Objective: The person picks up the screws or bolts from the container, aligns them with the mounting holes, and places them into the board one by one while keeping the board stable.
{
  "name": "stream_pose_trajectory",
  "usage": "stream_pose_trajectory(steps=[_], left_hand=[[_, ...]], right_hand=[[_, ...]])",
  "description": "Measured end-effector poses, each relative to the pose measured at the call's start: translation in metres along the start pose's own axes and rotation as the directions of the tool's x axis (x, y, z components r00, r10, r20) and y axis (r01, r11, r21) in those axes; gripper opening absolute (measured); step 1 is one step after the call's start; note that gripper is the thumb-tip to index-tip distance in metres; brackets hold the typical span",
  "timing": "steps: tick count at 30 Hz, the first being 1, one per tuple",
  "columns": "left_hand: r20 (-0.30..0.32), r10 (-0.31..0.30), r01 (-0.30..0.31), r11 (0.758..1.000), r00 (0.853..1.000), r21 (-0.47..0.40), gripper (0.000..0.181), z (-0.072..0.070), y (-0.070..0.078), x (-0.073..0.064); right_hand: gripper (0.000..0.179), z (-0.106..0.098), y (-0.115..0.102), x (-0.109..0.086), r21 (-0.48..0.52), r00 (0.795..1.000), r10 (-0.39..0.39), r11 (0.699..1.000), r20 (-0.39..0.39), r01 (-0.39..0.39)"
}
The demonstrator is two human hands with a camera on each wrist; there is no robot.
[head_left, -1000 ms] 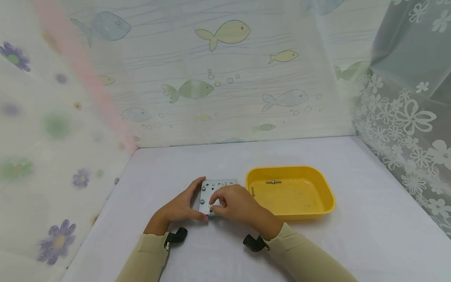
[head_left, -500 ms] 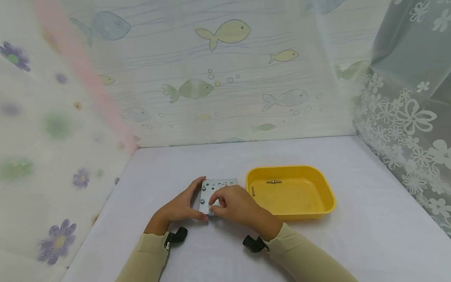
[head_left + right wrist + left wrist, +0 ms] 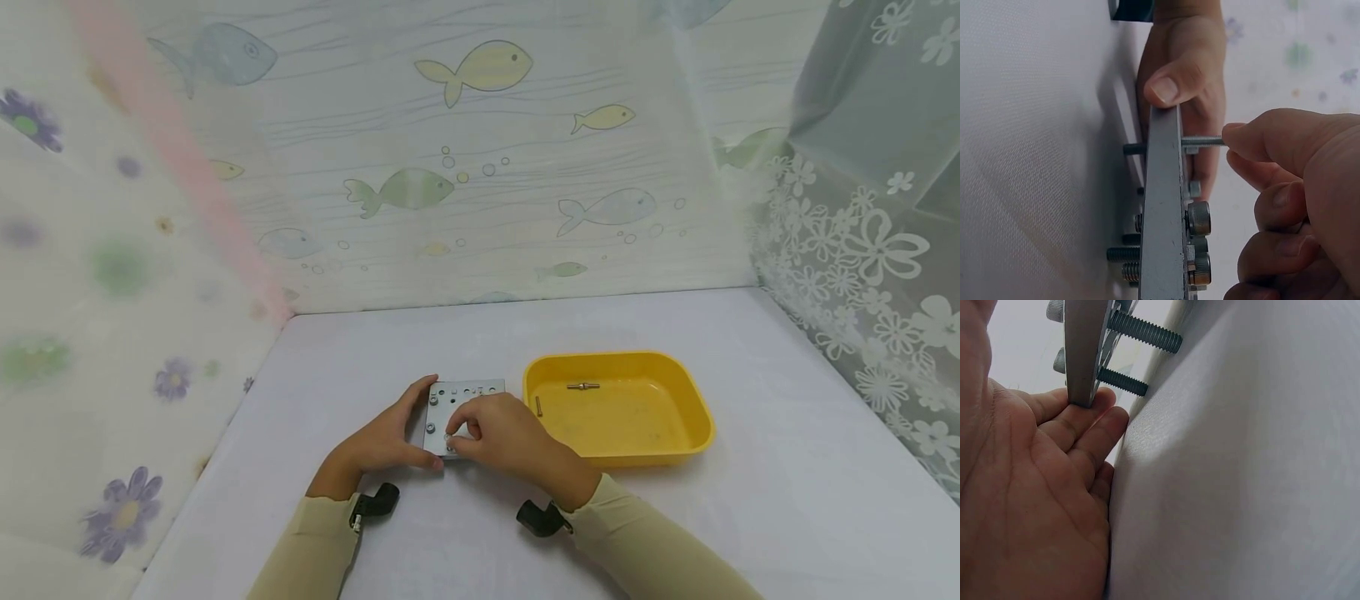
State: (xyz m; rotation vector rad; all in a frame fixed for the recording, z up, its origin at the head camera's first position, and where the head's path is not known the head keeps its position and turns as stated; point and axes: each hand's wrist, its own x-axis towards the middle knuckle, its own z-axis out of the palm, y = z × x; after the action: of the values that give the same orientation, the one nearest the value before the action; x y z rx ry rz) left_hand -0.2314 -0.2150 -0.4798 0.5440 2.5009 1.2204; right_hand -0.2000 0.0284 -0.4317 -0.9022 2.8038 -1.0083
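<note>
A silver metal plate [image 3: 442,415] with several holes lies in front of me in the head view. My left hand [image 3: 381,437] grips its left side, thumb at the near edge and fingers at the far edge. Socket-head bolts [image 3: 1199,217] sit in the plate, and their threaded ends [image 3: 1146,332] stick out beneath. Thumb and forefinger of my right hand [image 3: 504,435] pinch the end of a thin screw [image 3: 1202,141] standing upright from the plate's top face. The other right fingers are curled. My right hand covers much of the plate in the head view.
A yellow tray [image 3: 693,421] stands just right of the plate. Inside it lie a bolt [image 3: 582,387] near the back wall and a small screw [image 3: 538,407] at the left. A white cloth [image 3: 360,350] covers the table; printed curtains hang around it.
The fingertips of my right hand have shifted very slightly at the screw. The left hand, plate and tray stay where they were.
</note>
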Motion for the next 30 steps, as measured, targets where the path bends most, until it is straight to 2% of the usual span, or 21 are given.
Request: stream_pose_trajectory(steps=[14,24,30], left_hand=[[0.009,-0.002,0.002,1.000,1.000,-0.014,0.131,-0.001,0.001,-0.001],[0.005,-0.008,0.008,1.000,1.000,-0.007,0.132,0.000,-0.001,0.000],[0.005,-0.006,0.006,1.000,1.000,-0.006,0.132,0.000,0.000,-0.001]], right_hand=[[0.006,0.005,-0.005,0.000,0.088,0.997,0.066,0.994,0.026,-0.068],[0.006,0.009,-0.004,0.001,0.049,0.997,0.073,0.996,0.036,-0.075],[0.006,0.010,-0.004,0.001,-0.012,0.997,0.062,0.998,0.033,-0.062]])
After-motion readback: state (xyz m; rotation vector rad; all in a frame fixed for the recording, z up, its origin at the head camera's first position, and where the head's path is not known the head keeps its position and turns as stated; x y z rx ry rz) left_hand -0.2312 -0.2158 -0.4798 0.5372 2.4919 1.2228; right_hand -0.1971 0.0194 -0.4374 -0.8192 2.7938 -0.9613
